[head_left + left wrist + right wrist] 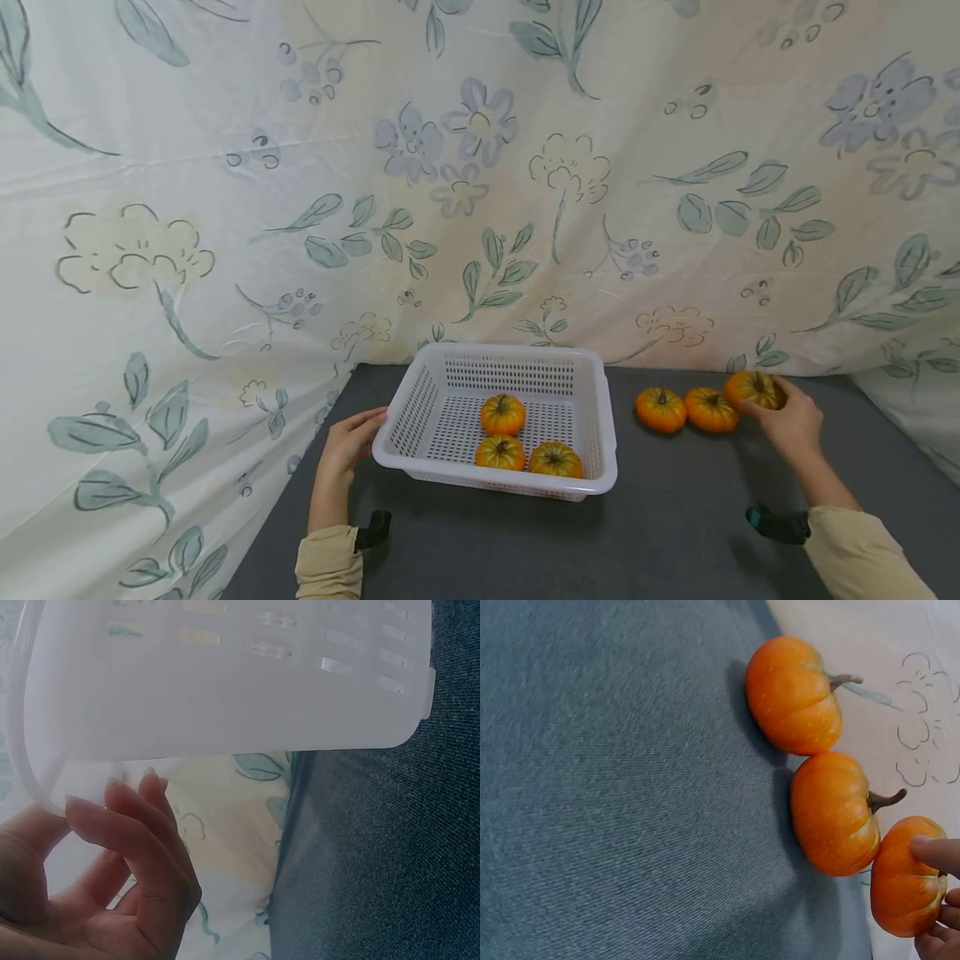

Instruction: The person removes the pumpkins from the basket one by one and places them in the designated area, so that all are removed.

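A white plastic basket (495, 482) with slotted walls holds three small orange pumpkins, one pumpkin (502, 414) behind two others. At the basket's left rim is my left hand (351, 442); the left wrist view shows its thumb and curled fingers pinching the rim (34, 780). Over on the right, my right hand (793, 417) grips a small pumpkin (752, 389) between thumb and fingers. That pumpkin (906, 881) is beside a middle pumpkin (834, 814) with a curved stem, and a third pumpkin (791, 694) rests at the far end of this row.
Dark grey cloth covers the table (675, 517). Behind and beside it hangs a pale curtain (480, 250) with a leaf and flower print, close to the table's back edge. A dark wrist strap (780, 525) shows at the right sleeve, another strap (372, 530) at the left.
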Demonstrator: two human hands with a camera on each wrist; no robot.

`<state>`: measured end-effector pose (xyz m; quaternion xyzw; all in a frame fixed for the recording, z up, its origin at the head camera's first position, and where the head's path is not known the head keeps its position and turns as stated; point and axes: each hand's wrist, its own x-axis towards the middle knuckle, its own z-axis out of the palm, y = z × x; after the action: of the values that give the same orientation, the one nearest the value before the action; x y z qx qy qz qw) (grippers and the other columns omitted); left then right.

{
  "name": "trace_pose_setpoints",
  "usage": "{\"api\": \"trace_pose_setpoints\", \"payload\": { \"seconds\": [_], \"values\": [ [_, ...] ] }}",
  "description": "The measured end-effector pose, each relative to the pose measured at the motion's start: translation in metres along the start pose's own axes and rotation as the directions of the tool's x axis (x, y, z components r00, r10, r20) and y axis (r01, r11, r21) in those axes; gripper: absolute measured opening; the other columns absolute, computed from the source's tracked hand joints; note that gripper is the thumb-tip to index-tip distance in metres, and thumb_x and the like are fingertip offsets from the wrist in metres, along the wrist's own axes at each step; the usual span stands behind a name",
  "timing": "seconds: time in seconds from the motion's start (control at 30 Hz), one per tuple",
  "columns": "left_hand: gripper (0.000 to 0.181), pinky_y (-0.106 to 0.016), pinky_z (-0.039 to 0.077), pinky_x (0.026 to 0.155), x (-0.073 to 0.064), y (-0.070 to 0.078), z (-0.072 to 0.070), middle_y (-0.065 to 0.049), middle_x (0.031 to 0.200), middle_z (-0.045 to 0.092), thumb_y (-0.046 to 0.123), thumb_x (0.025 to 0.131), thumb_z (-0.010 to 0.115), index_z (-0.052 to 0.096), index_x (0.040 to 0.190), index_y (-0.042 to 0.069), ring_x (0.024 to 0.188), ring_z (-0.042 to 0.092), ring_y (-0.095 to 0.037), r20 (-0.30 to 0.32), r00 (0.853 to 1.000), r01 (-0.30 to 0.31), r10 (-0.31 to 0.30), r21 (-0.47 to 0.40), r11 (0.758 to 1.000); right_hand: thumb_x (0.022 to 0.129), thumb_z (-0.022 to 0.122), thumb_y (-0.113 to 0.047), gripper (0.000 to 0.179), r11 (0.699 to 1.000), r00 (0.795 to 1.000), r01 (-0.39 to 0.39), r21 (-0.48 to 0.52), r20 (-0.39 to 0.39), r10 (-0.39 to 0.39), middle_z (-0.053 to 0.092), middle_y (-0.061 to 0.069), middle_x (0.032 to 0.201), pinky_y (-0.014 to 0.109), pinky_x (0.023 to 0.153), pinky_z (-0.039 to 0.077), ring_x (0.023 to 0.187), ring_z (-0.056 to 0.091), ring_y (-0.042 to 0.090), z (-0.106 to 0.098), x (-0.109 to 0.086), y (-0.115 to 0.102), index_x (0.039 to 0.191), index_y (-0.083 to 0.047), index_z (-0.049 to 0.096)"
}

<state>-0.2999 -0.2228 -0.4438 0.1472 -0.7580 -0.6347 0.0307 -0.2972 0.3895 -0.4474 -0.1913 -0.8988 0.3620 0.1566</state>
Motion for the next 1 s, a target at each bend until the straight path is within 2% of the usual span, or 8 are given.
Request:
{"api": "trace_pose_setpoints", "payload": {
  "seconds": [0.33,0.57,1.0],
  "values": [
    [0.048,-0.028,0.053,0.068,0.000,0.000,-0.001,0.001,0.102,0.071,0.029,0.089,0.071,0.063,0.127,0.001,0.079,0.066,-0.008,0.011,1.000,-0.005,0.005,-0.012,1.000,0.094,0.061,-0.018,0.073,0.998,0.998,-0.064,0.003,0.004,0.064,0.026,0.039,0.148,0.065,0.110,0.021,0.134,0.024,0.058,0.002,-0.001,0.015,0.149,0.011,0.022],
    [0.047,-0.028,0.052,0.068,0.001,0.000,0.000,0.000,0.103,0.071,0.029,0.089,0.071,0.064,0.127,0.001,0.079,0.067,-0.008,0.004,1.000,-0.005,0.005,-0.005,1.000,0.093,0.061,-0.017,0.073,0.995,0.995,-0.101,-0.021,0.023,0.101,0.028,0.041,0.146,0.064,0.108,0.026,0.132,0.028,0.057,0.003,-0.003,0.024,0.147,0.013,0.022],
    [0.048,-0.028,0.053,0.067,0.004,-0.001,0.001,0.002,0.102,0.070,0.030,0.089,0.071,0.063,0.128,0.003,0.078,0.066,-0.007,0.015,1.000,0.014,-0.014,-0.004,1.000,0.095,0.061,-0.026,0.077,0.990,0.989,-0.118,-0.080,0.074,0.124,0.027,0.041,0.146,0.064,0.107,0.028,0.130,0.029,0.058,0.003,-0.001,0.029,0.148,0.013,0.020]
  ]
}}
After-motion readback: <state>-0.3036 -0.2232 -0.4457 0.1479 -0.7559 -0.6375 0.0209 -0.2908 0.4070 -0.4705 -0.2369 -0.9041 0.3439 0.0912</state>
